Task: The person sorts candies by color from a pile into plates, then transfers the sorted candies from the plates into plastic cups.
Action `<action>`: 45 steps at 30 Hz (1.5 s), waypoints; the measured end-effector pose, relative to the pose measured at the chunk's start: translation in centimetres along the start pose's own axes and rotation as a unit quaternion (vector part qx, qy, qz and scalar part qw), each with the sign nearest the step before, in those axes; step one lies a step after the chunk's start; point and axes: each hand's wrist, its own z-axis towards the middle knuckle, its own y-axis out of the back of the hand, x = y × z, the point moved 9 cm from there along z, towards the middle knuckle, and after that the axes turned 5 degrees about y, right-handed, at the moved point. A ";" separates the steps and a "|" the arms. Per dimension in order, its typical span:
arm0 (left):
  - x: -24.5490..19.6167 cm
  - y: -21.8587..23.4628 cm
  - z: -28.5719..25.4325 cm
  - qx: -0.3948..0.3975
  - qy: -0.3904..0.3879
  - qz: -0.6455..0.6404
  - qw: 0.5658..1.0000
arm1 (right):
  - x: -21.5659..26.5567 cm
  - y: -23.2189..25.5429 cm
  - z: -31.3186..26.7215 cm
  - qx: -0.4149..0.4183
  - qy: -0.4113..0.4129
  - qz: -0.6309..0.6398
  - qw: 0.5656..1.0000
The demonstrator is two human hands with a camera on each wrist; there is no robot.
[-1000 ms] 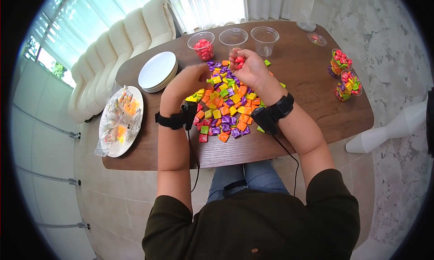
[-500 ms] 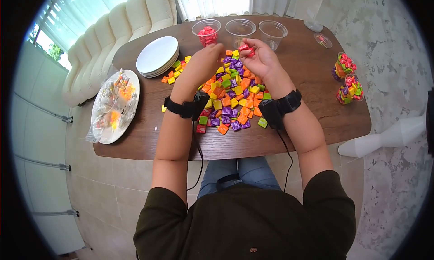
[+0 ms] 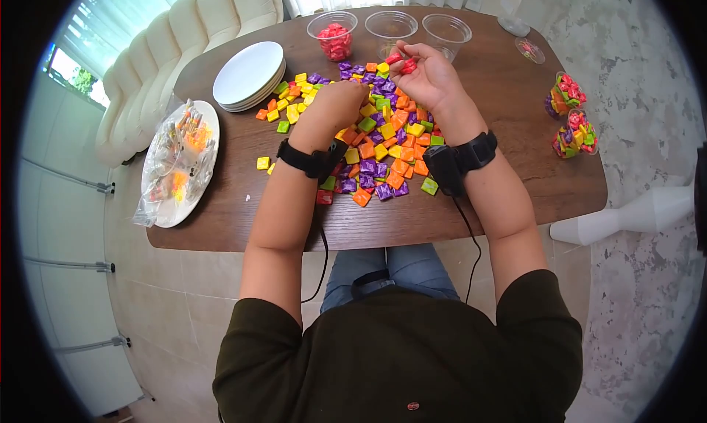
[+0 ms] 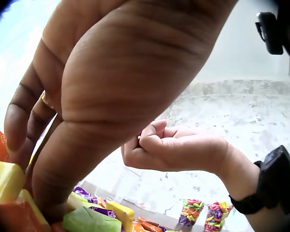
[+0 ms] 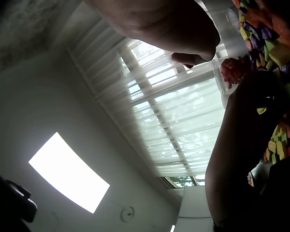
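A spread of square wrapped candies [image 3: 379,136] in orange, yellow, purple, green and red lies mid-table. My left hand [image 3: 339,103] reaches down into its far left part. In the left wrist view, the left thumb and fingers [image 4: 17,121] point down among the candies, slightly apart, with their lowest tips partly hidden. Palm up, my right hand [image 3: 434,77] is raised over the far right of the spread. Its curled fingers hold several red candies [image 3: 409,66]. Just beyond the hands stands a clear plastic cup [image 3: 335,40] part filled with red candies.
Two more clear cups, a middle one [image 3: 390,25] and a right one [image 3: 448,31], stand beyond the right hand. A stack of white plates [image 3: 249,73] is at left, near an oval platter [image 3: 210,158] with bagged items. Cups of mixed candies [image 3: 576,136] stand at the right edge.
The left hand has moved from beside the red candy cup back toward me, into the candies. My right hand stays raised with its red candies. The head view has shifted somewhat.
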 end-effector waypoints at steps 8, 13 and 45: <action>0.6 6.9 -0.8 -0.101 -0.017 -0.150 0.983 | -1.6 0.8 -0.3 -0.039 0.009 -0.083 0.996; -1.1 10.3 -2.9 -0.162 -0.067 -0.212 0.962 | -6.0 -0.9 -1.8 0.048 -0.129 -0.056 0.989; -1.7 9.8 -4.7 -0.142 -0.083 -0.166 0.972 | -8.1 -0.8 -2.3 0.054 -0.150 -0.069 0.985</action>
